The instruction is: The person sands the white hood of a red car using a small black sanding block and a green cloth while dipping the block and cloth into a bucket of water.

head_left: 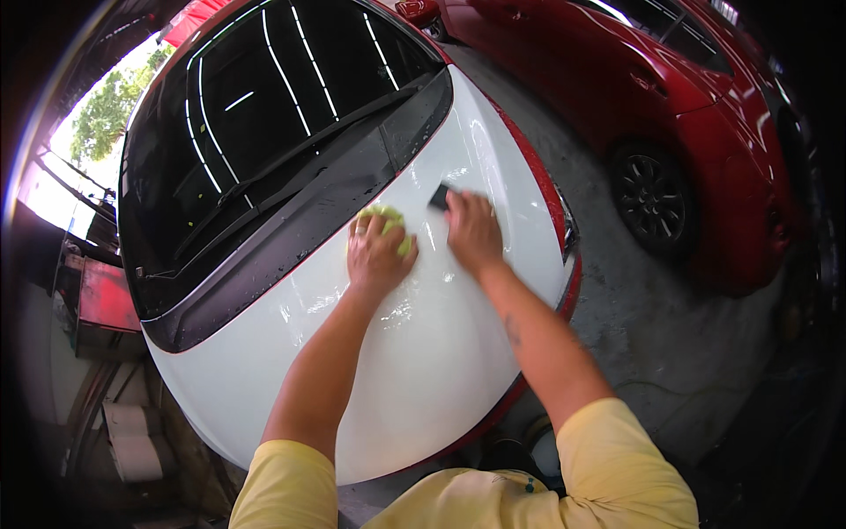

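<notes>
Both my arms reach over the wet, glossy white hood [423, 379] of a car with red edges. My left hand [377, 263] presses a crumpled yellow-green cloth [388, 216] against the hood, near the base of the windshield. To its right, my right hand [477, 234] grips a small dark rectangular block [440, 197], its edge sticking out past the fingertips. Motion blurs the right hand slightly, and the block's exact kind does not show. Water drops and light reflections lie on the hood around both hands.
Beyond the hood rise the dark windshield [238, 97] and a black wiper [291, 160]. A red car [705, 150] with a dark wheel [654, 196] stands to the right across grey floor [652, 353]. A red box [107, 294] is at the left.
</notes>
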Available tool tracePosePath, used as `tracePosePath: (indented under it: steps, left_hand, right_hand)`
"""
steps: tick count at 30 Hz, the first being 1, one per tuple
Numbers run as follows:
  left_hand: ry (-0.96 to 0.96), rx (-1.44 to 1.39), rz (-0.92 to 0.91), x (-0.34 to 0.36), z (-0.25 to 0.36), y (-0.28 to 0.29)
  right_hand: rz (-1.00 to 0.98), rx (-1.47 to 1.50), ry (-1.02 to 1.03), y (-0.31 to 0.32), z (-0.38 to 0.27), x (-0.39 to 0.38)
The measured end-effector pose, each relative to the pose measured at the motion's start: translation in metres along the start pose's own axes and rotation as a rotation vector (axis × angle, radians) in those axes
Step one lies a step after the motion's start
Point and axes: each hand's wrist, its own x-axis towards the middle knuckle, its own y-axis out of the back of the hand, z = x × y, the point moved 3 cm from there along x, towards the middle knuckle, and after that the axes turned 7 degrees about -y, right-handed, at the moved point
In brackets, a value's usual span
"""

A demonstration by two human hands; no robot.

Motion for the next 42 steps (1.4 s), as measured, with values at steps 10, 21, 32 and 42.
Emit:
tracePosePath:
  steps: [10, 21, 32, 42]
  left_hand:
    - [0.059, 0.018, -0.113, -0.131, -0.091, 0.087]
    - [0.173, 0.081, -0.075, -0.151, -0.107, 0.103]
    - [0.127, 0.049, -0.019, -0.136, -0.104, 0.098]
    - [0.171, 0.081, -0.058, -0.156, -0.108, 0.113]
  right_hand:
    - [-0.232, 0.108, 0.150, 0.032, -0.135, -0.147]
    - [-0.032, -0.091, -0.229, -0.037, -0.057, 0.021]
    - [0.014, -0.257, -0.281, -0.043, -0.002, 0.103]
    - [-0.067, -0.069, -0.160, -0.047, -0.063, 0.017]
